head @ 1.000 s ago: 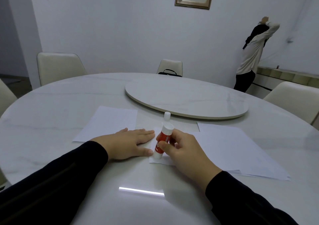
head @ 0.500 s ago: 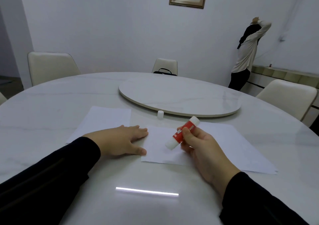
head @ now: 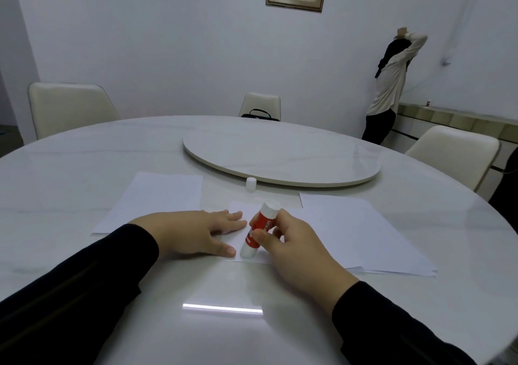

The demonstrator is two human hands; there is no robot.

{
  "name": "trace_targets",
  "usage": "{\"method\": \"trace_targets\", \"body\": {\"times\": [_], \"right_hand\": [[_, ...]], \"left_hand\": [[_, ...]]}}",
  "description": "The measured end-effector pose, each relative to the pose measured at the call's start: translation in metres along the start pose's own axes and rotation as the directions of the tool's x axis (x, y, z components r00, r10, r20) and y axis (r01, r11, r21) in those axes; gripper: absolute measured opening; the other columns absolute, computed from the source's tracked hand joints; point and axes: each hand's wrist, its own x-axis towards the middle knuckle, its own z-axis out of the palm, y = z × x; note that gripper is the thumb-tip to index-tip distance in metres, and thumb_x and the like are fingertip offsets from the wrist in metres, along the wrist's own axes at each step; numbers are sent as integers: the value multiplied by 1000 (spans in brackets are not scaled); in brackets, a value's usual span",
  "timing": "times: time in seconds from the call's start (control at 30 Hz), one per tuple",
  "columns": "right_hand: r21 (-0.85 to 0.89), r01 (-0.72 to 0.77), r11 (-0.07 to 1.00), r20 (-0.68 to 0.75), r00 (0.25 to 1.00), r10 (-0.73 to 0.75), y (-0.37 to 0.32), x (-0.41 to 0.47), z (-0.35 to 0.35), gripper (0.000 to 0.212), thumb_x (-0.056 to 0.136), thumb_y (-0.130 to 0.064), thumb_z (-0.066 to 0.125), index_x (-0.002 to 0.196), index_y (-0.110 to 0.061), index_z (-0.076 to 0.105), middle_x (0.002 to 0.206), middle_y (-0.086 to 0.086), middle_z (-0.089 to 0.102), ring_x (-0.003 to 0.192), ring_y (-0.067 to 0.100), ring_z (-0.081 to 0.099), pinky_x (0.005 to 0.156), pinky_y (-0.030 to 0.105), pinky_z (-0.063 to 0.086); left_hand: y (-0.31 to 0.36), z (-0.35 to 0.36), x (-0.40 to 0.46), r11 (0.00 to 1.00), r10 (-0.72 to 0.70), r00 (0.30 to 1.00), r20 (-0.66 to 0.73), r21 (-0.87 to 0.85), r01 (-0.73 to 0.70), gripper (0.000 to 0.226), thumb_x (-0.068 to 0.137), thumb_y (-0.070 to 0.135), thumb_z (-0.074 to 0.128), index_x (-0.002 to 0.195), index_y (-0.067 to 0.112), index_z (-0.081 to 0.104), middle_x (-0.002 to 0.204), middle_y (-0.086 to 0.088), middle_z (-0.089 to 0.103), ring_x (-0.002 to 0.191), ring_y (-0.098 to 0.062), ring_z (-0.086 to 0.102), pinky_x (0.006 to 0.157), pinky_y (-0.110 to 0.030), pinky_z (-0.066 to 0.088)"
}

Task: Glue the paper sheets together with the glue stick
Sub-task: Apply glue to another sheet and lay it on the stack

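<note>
A red and white glue stick (head: 259, 228) stands tilted with its lower end on a small white paper sheet (head: 243, 210) in front of me. My right hand (head: 294, 247) grips the stick's red body. My left hand (head: 196, 231) lies flat, fingers straight, pressing the sheet's left part. The stick's white cap (head: 251, 183) stands alone on the table beyond the sheet. One white sheet (head: 157, 199) lies to the left, and a stack of white sheets (head: 361, 230) lies to the right.
The round white marble table (head: 84, 163) carries a raised turntable (head: 280, 157) at its middle. Cream chairs (head: 67, 107) stand around it, one with a black bag (head: 259, 114). A person (head: 392, 84) stands at the far right wall.
My right hand has swung the glue stick from a slanted, lifted pose on the right back to the sheet's near left part, close to my left hand. The left hand has stayed put.
</note>
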Motion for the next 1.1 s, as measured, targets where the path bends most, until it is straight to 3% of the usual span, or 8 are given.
{"method": "trace_targets", "body": {"times": [0.07, 0.17, 0.37, 0.5, 0.67, 0.8, 0.93, 1.1], "right_hand": [[-56, 4, 998, -22, 1000, -5, 2, -2, -4, 16, 90, -22, 56, 80, -34, 56, 71, -41, 55, 71, -21, 48, 63, -4, 32], [-91, -19, 996, -66, 998, 13, 6, -7, -17, 17, 90, -22, 56, 78, -34, 55, 70, -23, 57, 69, -20, 48, 63, -3, 33], [-150, -94, 984, -132, 988, 74, 20, -20, -51, 17, 90, -21, 56, 79, -34, 56, 78, -16, 58, 68, -11, 51, 62, 0, 36], [-173, -159, 972, -179, 976, 127, 30, -28, -71, 15, 91, -22, 56, 82, -35, 56, 87, -14, 62, 79, 3, 56, 62, 8, 38], [-160, -208, 965, -195, 965, 176, 39, -36, -88, 14, 93, -22, 55, 88, -35, 56, 96, -8, 65, 87, 8, 60, 72, 19, 42], [-175, -232, 957, -191, 961, 199, 43, -40, -99, 14, 93, -21, 55, 89, -34, 57, 97, -2, 67, 89, 16, 63, 85, 32, 47], [-153, -218, 964, -186, 964, 189, 46, -44, -107, 17, 91, -17, 56, 85, -33, 60, 92, -11, 68, 89, 10, 64, 77, 20, 46], [-237, -184, 954, -153, 977, 151, 46, -49, -113, 17, 91, -19, 56, 84, -34, 59, 86, -16, 67, 83, 3, 61, 68, 10, 41]], "left_hand": [[-1, 0, 1, 1000, -9, 1000, 9, 11, 9, 68, 90, 52, 48, 145, 47, 8, 154, 28, -5, 142, 4, -5, 115, -28, -2], [-4, -1, 1, 999, -15, 1000, 17, 39, 14, 68, 90, 54, 47, 144, 49, 8, 153, 29, -5, 141, 5, -4, 117, -28, -2], [-9, 1, 2, 1000, -6, 1000, 20, 18, 5, 67, 87, 58, 48, 140, 57, 8, 143, 39, -10, 133, 13, -4, 114, -25, -3], [-10, 1, 3, 1000, 2, 1000, 16, 5, -2, 66, 87, 58, 48, 140, 57, 8, 140, 41, -10, 126, 16, -5, 113, -24, -4], [-11, 2, 2, 1000, 6, 1000, 19, -9, -6, 65, 87, 59, 48, 138, 59, 9, 140, 43, -8, 128, 16, -5, 111, -21, -4], [-14, 2, 2, 1000, 13, 1000, 20, -12, -13, 64, 87, 59, 48, 137, 60, 9, 143, 42, -8, 134, 13, -7, 116, -27, -3], [-14, 2, 2, 999, 16, 1000, 2, -34, -16, 65, 87, 55, 51, 138, 58, 11, 140, 45, -5, 132, 17, -7, 112, -22, 0], [1, -10, -1, 999, -25, 999, 37, 23, 24, 70, 84, 48, 60, 142, 49, 20, 148, 35, 4, 136, 12, -6, 113, -24, -1]]}}
